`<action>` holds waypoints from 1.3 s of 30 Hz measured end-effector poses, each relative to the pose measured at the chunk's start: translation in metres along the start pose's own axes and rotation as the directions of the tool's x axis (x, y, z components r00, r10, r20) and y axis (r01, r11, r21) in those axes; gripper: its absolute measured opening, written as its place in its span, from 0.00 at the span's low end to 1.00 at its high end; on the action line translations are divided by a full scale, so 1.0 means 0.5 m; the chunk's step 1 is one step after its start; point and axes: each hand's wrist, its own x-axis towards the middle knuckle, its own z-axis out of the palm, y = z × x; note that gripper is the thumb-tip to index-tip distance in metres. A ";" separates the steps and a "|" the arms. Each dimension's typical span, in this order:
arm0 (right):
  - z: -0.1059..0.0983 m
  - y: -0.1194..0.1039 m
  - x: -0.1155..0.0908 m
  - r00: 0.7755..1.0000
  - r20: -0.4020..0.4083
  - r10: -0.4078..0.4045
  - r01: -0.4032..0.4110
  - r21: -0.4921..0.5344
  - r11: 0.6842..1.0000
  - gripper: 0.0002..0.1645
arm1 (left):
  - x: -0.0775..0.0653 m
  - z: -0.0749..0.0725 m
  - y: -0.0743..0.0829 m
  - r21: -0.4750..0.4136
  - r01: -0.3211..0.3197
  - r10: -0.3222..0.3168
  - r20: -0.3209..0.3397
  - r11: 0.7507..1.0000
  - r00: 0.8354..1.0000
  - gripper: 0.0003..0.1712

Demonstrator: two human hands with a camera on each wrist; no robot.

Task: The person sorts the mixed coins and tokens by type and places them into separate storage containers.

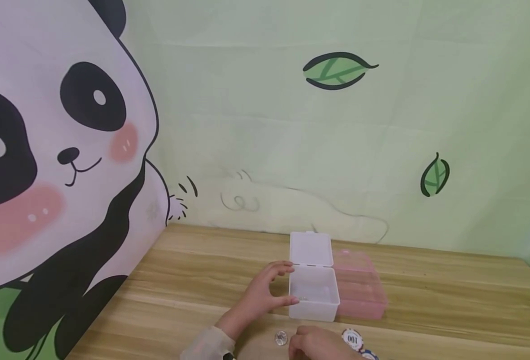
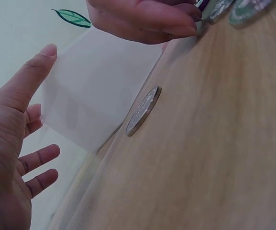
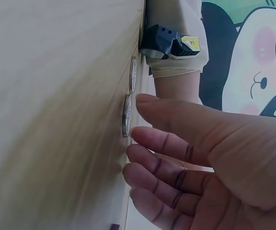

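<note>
In the head view my left hand point(image 1: 260, 292) is at the left side of a white lidded box point(image 1: 312, 311) whose lid point(image 1: 311, 249) is tipped back. Its thumb and fingers are spread, fingertips right at the box's rim. My right hand point(image 1: 316, 344) is low over the table in front of the box. The right wrist view shows its thumb and index finger apart, beside a silver coin point(image 3: 126, 116) on the tabletop, with a second coin point(image 3: 133, 75) farther along. A silver coin point(image 1: 281, 338) lies left of the right hand in the head view.
A translucent pink box point(image 1: 361, 292) stands against the white box's right side. Right of my right hand lie a white poker chip point(image 1: 352, 339) marked 100 and a blue chip point(image 1: 369, 355). Behind the wooden table point(image 1: 211, 250) hangs a green panda-print backdrop point(image 1: 247, 100).
</note>
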 end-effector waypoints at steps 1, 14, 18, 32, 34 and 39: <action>0.000 0.000 0.001 1.000 0.003 -0.003 0.003 0.004 1.000 0.03 | 0.000 0.000 0.000 0.000 0.000 0.000 0.002 1.000 1.000 0.35; 0.006 0.001 0.001 0.999 -0.001 -0.035 0.034 -0.048 0.998 0.04 | -0.001 0.001 0.000 -0.017 0.002 -0.002 0.004 1.000 1.000 0.35; 0.007 -0.001 0.000 0.999 -0.010 -0.035 0.034 -0.072 0.997 0.04 | -0.001 0.000 0.003 -0.025 0.004 -0.004 0.000 1.000 1.000 0.35; 0.012 -0.007 -0.003 0.999 0.006 0.052 -0.052 -0.047 0.998 0.06 | -0.002 -0.003 0.007 -0.021 0.005 -0.005 0.005 1.000 1.000 0.35; 0.013 -0.007 -0.003 0.998 0.002 0.063 -0.063 -0.036 0.997 0.06 | -0.002 -0.003 0.008 -0.023 0.006 -0.006 0.006 1.000 1.000 0.35; 0.013 -0.004 -0.004 0.996 0.006 0.092 -0.092 -0.006 0.996 0.07 | -0.001 -0.004 0.009 -0.017 0.010 -0.010 0.008 1.000 1.000 0.35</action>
